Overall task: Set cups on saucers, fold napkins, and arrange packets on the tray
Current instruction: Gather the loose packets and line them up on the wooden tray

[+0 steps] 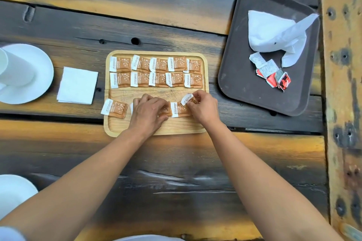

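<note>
A light wooden tray lies in the middle of the table. Two rows of several brown sugar packets fill its far half. A third row is forming along the near half, with one packet at the left overhanging the rim. My left hand lies over packets in that row, fingers bent down onto them. My right hand pinches a tilted brown packet at the row's right end, beside a flat packet. A folded white napkin sits left of the tray, next to a white cup on a saucer.
A dark plastic tray at the right holds crumpled white napkins and several red and white packets. A rough wooden post borders the right side. Another white saucer shows at the lower left.
</note>
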